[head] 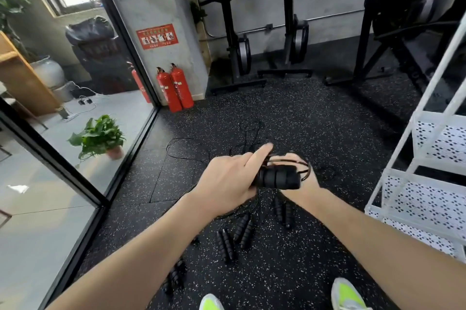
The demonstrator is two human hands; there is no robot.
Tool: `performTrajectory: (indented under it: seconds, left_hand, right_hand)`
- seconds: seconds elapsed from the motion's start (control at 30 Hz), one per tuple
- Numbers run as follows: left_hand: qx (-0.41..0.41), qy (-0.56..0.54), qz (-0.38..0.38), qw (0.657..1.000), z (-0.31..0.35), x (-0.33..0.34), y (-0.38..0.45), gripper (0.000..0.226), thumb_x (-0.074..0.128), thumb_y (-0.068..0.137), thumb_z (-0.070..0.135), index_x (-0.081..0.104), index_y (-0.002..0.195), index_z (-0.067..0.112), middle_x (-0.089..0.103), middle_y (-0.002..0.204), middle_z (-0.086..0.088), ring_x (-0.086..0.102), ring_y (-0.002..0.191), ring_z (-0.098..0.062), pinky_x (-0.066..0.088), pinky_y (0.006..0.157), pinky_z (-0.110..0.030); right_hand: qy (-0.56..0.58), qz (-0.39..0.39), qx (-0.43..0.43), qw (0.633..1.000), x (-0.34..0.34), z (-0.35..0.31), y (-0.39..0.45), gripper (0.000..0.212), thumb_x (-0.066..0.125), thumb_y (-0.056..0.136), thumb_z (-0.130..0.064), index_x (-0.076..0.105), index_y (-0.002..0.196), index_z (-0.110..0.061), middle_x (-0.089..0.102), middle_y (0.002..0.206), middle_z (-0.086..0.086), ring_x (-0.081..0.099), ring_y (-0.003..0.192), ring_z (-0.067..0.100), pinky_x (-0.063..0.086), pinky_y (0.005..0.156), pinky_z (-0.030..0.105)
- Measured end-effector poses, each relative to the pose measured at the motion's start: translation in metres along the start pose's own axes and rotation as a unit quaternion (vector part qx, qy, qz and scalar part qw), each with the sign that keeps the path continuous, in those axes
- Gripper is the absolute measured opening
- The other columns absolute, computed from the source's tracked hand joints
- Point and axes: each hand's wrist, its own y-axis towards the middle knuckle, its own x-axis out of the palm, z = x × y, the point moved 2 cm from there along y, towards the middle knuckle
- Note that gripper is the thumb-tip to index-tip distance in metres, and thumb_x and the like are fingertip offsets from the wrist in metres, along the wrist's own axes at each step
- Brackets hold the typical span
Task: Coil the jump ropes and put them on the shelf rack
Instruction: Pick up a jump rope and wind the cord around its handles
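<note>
Head view: both hands (254, 176) grip black handles (277, 178), cord looped; white rack (403, 158) edge just right

Black speckled gym floor (315, 117), the landmark.
- Above it, centre: left hand (227, 181) and right hand (300, 178) holding black jump-rope handles (277, 178), cord looped round the right hand.
- On it, below the hands: further handle pairs (242, 227), (283, 211), (227, 244), (175, 275); loose cords (176, 143) beyond.
- Its right edge: white perforated shelf rack (428, 183).
- Far left corner: two red fire extinguishers (174, 87).
</note>
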Motion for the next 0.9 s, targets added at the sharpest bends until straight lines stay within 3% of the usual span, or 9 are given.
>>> performTrajectory:
  seconds: [0.07, 0.1, 0.2, 0.3, 0.4, 0.53, 0.7, 0.8, 0.9]
  left_hand:
    - [0.020, 0.048, -0.043, 0.998, -0.007, 0.005, -0.009, 0.070, 0.086, 0.070, 0.031, 0.054, 0.132, 0.021, 0.065, 0.098, 0.004, 0.068, 0.082, -0.022, 0.054, 0.064, -0.038]
    - [0.030, 0.071, -0.066, 0.995, -0.010, 0.007, -0.014, 0.064, 0.088, 0.069, 0.031, 0.058, 0.124, 0.022, 0.064, 0.096, 0.004, 0.067, 0.081, -0.021, 0.053, 0.065, -0.038]
    - [-0.010, 0.109, -0.117, 0.987, -0.017, 0.011, -0.025, 0.054, 0.084, 0.074, 0.023, 0.058, 0.121, 0.024, 0.061, 0.097, 0.004, 0.065, 0.084, -0.019, 0.050, 0.070, -0.036]
    - [-0.070, 0.142, -0.123, 0.980, -0.020, 0.007, -0.031, 0.052, 0.080, 0.079, 0.019, 0.052, 0.122, 0.026, 0.059, 0.105, 0.003, 0.064, 0.094, -0.019, 0.040, 0.070, -0.033]
    - [-0.129, 0.153, -0.127, 0.971, -0.019, 0.000, -0.029, 0.053, 0.079, 0.081, 0.019, 0.047, 0.123, 0.024, 0.058, 0.111, 0.002, 0.062, 0.100, -0.020, 0.038, 0.073, -0.033]
    - [-0.213, 0.103, -0.095, 0.967, -0.012, -0.007, -0.026, 0.039, 0.072, 0.087, 0.023, 0.048, 0.118, 0.022, 0.059, 0.111, 0.003, 0.061, 0.101, -0.020, 0.045, 0.075, -0.033]
    - [-0.324, -0.028, -0.081, 0.942, 0.027, 0.022, -0.028, 0.030, 0.065, 0.088, 0.026, 0.042, 0.106, 0.023, 0.055, 0.107, 0.005, 0.057, 0.102, -0.022, 0.036, 0.067, -0.034]
    - [-0.348, -0.070, -0.088, 0.931, 0.047, 0.055, -0.029, 0.032, 0.064, 0.088, 0.026, 0.033, 0.098, 0.025, 0.055, 0.104, 0.006, 0.059, 0.099, -0.022, 0.034, 0.065, -0.034]
    - [-0.364, -0.098, -0.106, 0.920, 0.054, 0.081, -0.033, 0.032, 0.064, 0.087, 0.028, 0.037, 0.104, 0.025, 0.059, 0.107, 0.006, 0.059, 0.104, -0.022, 0.035, 0.066, -0.035]
  right_hand:
    - [-0.065, 0.010, 0.013, 0.998, -0.022, -0.012, 0.004, 0.020, 0.067, 0.085, -0.034, 0.067, 0.100, -0.022, 0.052, 0.083, -0.005, 0.053, 0.082, 0.017, 0.052, 0.078, 0.035]
    - [-0.101, 0.010, 0.052, 0.994, -0.039, -0.015, 0.007, 0.015, 0.065, 0.091, -0.038, 0.065, 0.093, -0.023, 0.049, 0.080, -0.005, 0.051, 0.078, 0.018, 0.048, 0.071, 0.033]
    - [-0.074, 0.018, 0.101, 0.992, -0.060, -0.016, 0.011, 0.024, 0.066, 0.091, -0.047, 0.060, 0.080, -0.026, 0.061, 0.073, -0.006, 0.059, 0.068, 0.015, 0.041, 0.057, 0.030]
    - [-0.019, 0.002, 0.097, 0.995, -0.073, -0.021, 0.007, 0.026, 0.073, 0.087, -0.047, 0.060, 0.075, -0.028, 0.065, 0.068, -0.007, 0.061, 0.060, 0.013, 0.051, 0.058, 0.032]
    - [0.042, 0.002, 0.056, 0.998, -0.089, -0.042, -0.005, 0.017, 0.077, 0.086, -0.040, 0.066, 0.080, -0.030, 0.064, 0.077, -0.012, 0.059, 0.066, 0.005, 0.047, 0.063, 0.022]
    - [0.124, -0.002, 0.025, 0.992, -0.091, -0.064, -0.036, 0.002, 0.070, 0.093, -0.033, 0.071, 0.093, -0.033, 0.071, 0.080, -0.015, 0.063, 0.071, 0.000, 0.045, 0.067, 0.011]
    - [0.226, 0.069, 0.066, 0.970, -0.053, -0.054, -0.067, 0.017, 0.060, 0.100, -0.023, 0.066, 0.109, -0.036, 0.068, 0.074, -0.014, 0.062, 0.060, 0.005, 0.054, 0.065, 0.026]
    - [0.241, 0.108, 0.092, 0.960, -0.022, -0.032, -0.072, 0.018, 0.060, 0.100, -0.024, 0.063, 0.112, -0.036, 0.069, 0.075, -0.013, 0.064, 0.061, 0.008, 0.056, 0.066, 0.032]
    - [0.259, 0.114, 0.123, 0.951, 0.000, -0.010, -0.075, 0.015, 0.061, 0.100, -0.028, 0.058, 0.113, -0.034, 0.070, 0.078, -0.009, 0.064, 0.059, 0.008, 0.055, 0.063, 0.033]
